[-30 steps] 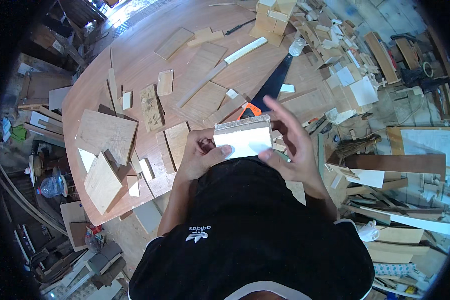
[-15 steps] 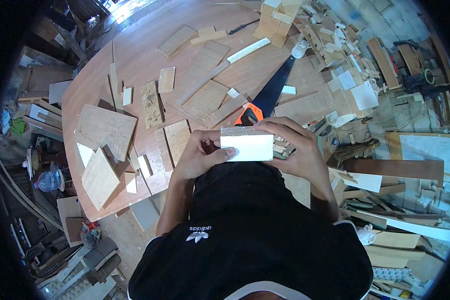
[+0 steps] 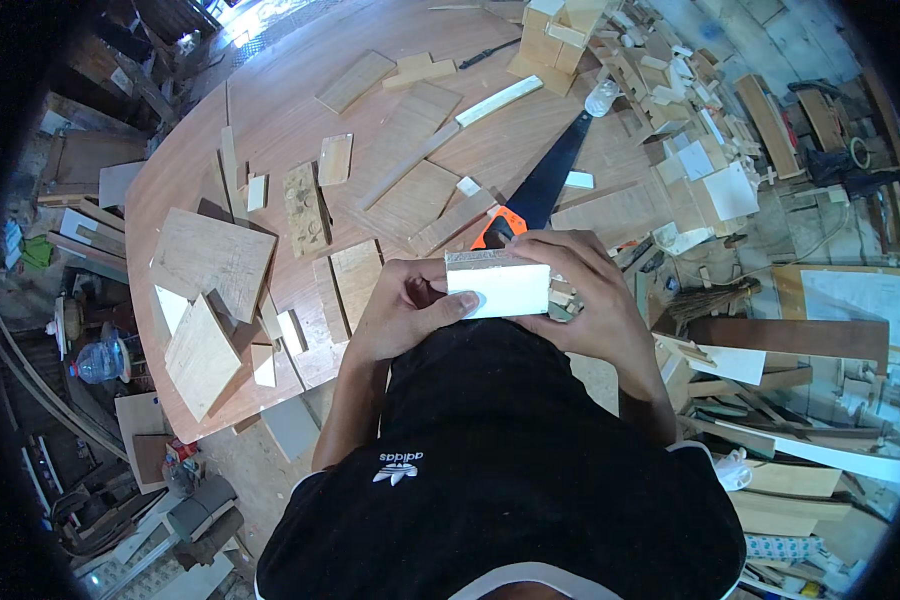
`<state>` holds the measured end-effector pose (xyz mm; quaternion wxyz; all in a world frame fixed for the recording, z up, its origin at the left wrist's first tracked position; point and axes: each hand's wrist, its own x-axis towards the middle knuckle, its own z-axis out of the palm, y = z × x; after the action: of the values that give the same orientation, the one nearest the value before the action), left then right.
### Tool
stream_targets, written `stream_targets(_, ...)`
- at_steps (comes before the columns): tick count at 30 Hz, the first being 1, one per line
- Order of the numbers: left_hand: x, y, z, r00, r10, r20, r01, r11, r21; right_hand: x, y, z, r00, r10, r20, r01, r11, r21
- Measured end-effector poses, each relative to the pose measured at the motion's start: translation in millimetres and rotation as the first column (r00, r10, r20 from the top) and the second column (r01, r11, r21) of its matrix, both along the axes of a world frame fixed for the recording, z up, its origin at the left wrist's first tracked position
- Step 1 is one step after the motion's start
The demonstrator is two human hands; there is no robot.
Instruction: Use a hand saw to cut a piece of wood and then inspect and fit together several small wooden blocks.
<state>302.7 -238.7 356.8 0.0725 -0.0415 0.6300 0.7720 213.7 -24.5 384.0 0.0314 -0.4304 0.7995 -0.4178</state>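
A person in a black shirt [image 3: 510,450] holds a block [image 3: 500,291] at the centre of the frame, just above the lap. Its facing side is smooth and white; its top edge is rough and brown. The left hand [image 3: 410,310] pinches its left end, thumb across the white. The right hand [image 3: 588,290] arches around the other end, fingers together and bent; whether they grip, I cannot tell. At left, a clear bottle [image 3: 98,362], contents unclear. Beyond the hands, an orange-handled saw [image 3: 545,180] lies on a table [image 3: 270,110], its tip near a clear jar [image 3: 602,98], upper right, contents indistinct.
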Motion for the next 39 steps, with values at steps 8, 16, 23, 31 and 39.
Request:
stream_targets(8,5,20,28,0.996,0.084,0.003,-0.081,0.971,-0.226,5,-5,6,0.954,-0.003,-0.301,0.017,0.999,0.046)
stream_targets(16,3,34,27,0.99,0.121,-0.078,-0.139,0.945,-0.296,13,-15,0,0.937,0.018,-0.35,-0.017,1.0,0.008)
stream_targets(23,2,34,26,0.997,0.079,-0.028,-0.083,0.924,-0.373,10,-18,-8,0.96,0.054,-0.275,-0.066,0.997,-0.037)
stream_targets(31,2,33,16,0.991,0.117,-0.059,-0.129,0.955,-0.268,8,-20,-3,0.971,0.052,-0.234,-0.058,0.998,-0.02)
stream_targets(39,1,3,-1,0.998,0.052,0.03,-0.056,0.988,0.141,-5,3,7,0.992,0.07,-0.104,-0.069,0.998,0.005)
